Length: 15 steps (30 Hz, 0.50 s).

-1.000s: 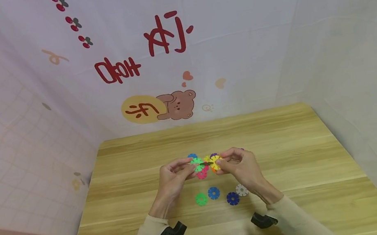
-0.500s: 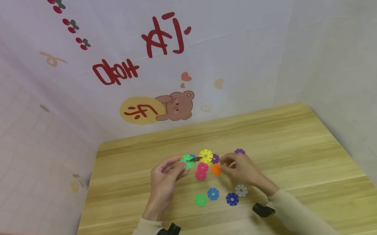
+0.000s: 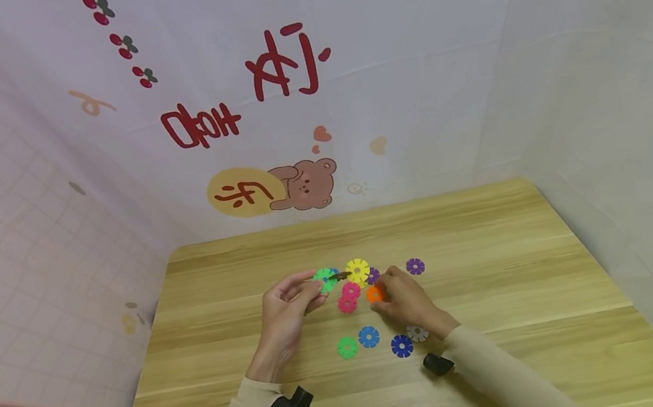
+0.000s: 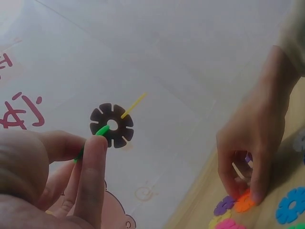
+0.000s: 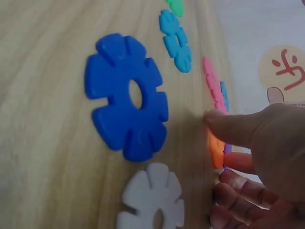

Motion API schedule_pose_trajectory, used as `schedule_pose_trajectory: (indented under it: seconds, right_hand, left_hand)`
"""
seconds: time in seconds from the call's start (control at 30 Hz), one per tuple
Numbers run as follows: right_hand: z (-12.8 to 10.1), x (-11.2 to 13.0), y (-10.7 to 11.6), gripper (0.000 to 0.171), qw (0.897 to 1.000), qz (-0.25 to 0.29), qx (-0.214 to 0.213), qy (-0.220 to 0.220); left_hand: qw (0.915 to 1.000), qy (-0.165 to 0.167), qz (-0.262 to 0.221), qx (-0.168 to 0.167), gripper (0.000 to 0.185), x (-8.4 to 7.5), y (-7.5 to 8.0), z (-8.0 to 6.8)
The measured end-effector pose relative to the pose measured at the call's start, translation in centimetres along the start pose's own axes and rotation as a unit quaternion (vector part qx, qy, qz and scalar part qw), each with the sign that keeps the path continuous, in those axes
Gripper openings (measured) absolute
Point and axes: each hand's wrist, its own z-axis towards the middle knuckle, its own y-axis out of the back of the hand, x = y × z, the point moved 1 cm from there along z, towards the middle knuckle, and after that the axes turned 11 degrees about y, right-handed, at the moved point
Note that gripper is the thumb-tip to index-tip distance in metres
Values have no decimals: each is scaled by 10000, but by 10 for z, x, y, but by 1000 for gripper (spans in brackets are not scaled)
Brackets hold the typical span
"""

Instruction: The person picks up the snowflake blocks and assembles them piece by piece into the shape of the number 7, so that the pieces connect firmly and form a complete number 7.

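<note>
My left hand (image 3: 317, 291) pinches a green disc (image 3: 325, 280) that is slotted to a brown disc (image 3: 341, 275) and a yellow disc (image 3: 357, 270), and holds them above the wooden table (image 3: 509, 288). In the left wrist view its fingertips (image 4: 97, 143) grip the green disc (image 4: 102, 130), with the brown disc (image 4: 112, 125) face-on. My right hand (image 3: 381, 296) reaches down and pinches an orange disc (image 3: 373, 294) lying on the table. The right wrist view shows thumb and fingers closing on that orange disc (image 5: 215, 150).
Loose discs lie around: two pink (image 3: 347, 298), purple (image 3: 415, 266), another purple (image 3: 373, 275), green (image 3: 347, 347), light blue (image 3: 369, 336), dark blue (image 3: 401, 346), and white (image 3: 416, 332) partly under my right wrist. Printed fabric walls enclose the table on three sides.
My right hand has let go of the yellow end of the joined discs and dropped to the orange disc. My left hand has carried the joined discs slightly left.
</note>
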Motion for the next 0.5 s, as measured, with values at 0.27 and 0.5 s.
schedule_pose_trajectory:
  seconds: [0.27,0.5]
  right_hand:
    - [2,2,0,36,9997,78,81,-239]
    - [0,-1,2,29,9969,765,-58,-160]
  left_hand:
    - [10000,14,52,26,33,1,0,0]
    - [10000,27,32,42,34,2,1,0]
